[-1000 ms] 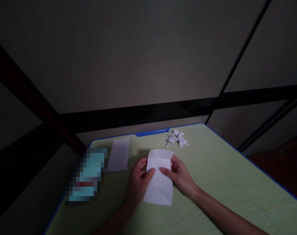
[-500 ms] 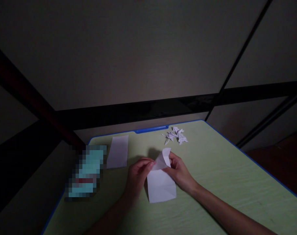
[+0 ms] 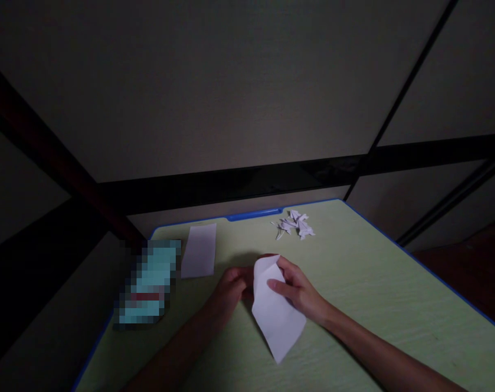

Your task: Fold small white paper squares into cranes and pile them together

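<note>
A creased white sheet of paper is held up just above the table, its top edge folded over and one corner pointing down toward me. My right hand grips its right side, thumb on the near face and fingers behind. At the left edge, my left hand is closed with curled fingers against the paper; its fingertips are partly hidden behind the sheet. Beyond my hands lies a small cluster of folded white paper pieces.
Another white sheet lies flat at the left of the green table. Beside it is a pixelated teal object. A blue handle-like strip runs along the table's far edge, close to a dark-banded panel.
The paper has been turned so that a corner points down, and its raised flap has moved. My left hand has shifted from the front of the sheet to its left edge, partly behind it.
</note>
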`<state>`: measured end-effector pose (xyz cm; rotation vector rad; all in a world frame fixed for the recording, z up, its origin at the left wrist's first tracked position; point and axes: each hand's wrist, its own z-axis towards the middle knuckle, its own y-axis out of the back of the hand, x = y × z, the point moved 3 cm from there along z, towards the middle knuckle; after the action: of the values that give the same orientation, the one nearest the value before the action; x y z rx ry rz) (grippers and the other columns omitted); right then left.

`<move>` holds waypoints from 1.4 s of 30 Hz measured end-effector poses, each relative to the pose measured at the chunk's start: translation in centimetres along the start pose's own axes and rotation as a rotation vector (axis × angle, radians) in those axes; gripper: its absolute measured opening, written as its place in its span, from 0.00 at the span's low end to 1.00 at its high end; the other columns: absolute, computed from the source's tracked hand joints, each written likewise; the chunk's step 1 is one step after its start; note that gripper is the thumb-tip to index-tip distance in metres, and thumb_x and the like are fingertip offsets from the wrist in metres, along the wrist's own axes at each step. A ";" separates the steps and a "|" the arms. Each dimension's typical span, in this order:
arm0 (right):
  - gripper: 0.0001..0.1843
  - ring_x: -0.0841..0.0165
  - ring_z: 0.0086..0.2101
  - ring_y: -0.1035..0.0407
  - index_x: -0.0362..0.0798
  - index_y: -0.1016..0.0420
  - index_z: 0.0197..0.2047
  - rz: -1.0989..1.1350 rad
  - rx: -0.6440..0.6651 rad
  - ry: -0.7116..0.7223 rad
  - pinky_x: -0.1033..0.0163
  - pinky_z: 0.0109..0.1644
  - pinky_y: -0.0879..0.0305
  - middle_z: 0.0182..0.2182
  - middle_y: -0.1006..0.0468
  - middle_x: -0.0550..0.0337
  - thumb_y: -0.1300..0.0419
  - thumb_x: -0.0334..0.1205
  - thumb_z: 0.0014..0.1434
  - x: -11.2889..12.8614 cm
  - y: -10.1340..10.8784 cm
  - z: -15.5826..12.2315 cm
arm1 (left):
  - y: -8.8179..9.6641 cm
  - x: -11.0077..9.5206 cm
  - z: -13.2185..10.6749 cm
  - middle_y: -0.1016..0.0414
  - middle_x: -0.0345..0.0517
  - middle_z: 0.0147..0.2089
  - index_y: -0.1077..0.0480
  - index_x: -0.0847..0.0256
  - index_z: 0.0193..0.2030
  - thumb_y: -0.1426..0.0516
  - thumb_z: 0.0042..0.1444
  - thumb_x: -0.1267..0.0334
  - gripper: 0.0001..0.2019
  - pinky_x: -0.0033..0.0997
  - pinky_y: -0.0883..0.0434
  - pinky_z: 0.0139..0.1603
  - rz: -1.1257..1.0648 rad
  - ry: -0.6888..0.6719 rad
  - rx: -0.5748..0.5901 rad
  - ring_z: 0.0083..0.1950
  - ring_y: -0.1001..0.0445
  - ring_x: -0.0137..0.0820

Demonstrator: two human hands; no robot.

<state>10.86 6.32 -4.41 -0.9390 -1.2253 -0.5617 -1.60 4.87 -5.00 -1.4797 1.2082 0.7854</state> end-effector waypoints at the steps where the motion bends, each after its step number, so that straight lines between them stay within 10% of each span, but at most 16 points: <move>1: 0.19 0.75 0.22 0.39 0.46 0.36 0.41 -0.006 -0.002 0.001 0.72 0.22 0.44 0.24 0.32 0.64 0.40 0.38 0.44 0.1 -0.1 0.0 | -0.1 -0.1 -0.1 0.34 0.39 0.14 0.31 0.66 0.17 0.40 0.34 0.60 0.09 0.22 0.40 0.19 0.007 0.012 0.023 0.17 0.37 0.24; 24: 0.05 0.77 0.19 0.43 0.43 0.33 0.26 -0.185 -0.199 0.102 0.72 0.21 0.47 0.19 0.35 0.67 0.42 0.36 0.44 0.2 0.5 0.3 | -1.7 0.9 -0.4 0.31 0.40 0.17 0.30 0.66 0.21 0.37 0.30 0.60 0.12 0.23 0.38 0.24 -0.239 0.110 0.012 0.21 0.34 0.24; 42: 0.15 0.79 0.17 0.47 0.43 0.38 0.22 -0.044 -0.184 0.058 0.73 0.19 0.52 0.16 0.39 0.68 0.42 0.48 0.44 -0.2 1.2 0.8 | -1.5 0.4 -0.7 0.41 0.35 0.16 0.37 0.66 0.19 0.45 0.41 0.59 0.11 0.21 0.47 0.20 0.233 -0.109 -0.106 0.19 0.44 0.22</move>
<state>11.30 7.56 -4.88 -1.0446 -1.1587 -0.7407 -0.12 4.01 -4.73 -1.3763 1.2872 1.0874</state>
